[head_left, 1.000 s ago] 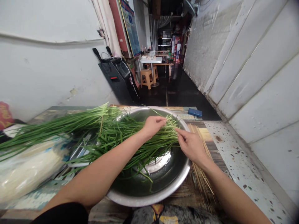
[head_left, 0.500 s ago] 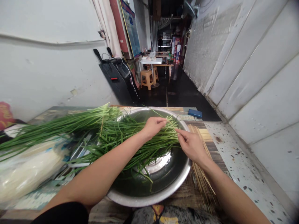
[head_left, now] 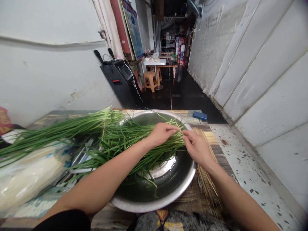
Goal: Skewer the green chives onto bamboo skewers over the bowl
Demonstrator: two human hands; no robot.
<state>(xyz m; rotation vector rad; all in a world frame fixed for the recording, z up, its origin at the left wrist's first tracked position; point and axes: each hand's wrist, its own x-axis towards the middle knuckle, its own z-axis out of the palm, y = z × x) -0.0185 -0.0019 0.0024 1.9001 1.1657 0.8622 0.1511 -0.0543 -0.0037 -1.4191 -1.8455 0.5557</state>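
A large steel basin (head_left: 168, 195) sits on the table in front of me, with a thick bundle of long green chives (head_left: 125, 138) lying across it and spilling onto the table at the left. My left hand (head_left: 161, 133) rests on the cut ends of the chives over the basin, fingers curled and pinching the stalks. My right hand (head_left: 197, 148) meets it from the right, fingertips pinched on the same chive ends. Beside the basin, under my right wrist, lies a bunch of thin bamboo skewers (head_left: 207, 173).
A second heap of chives (head_left: 55, 130) lies at the far left above a white plastic bag (head_left: 29, 176). A blue phone-like object (head_left: 199, 115) lies at the table's far edge. A white wall runs along the right. A dark corridor with stools and tables opens ahead.
My left hand has slid a little to the right along the chive ends. My right hand has moved in to meet it, so the fingertips now nearly touch.
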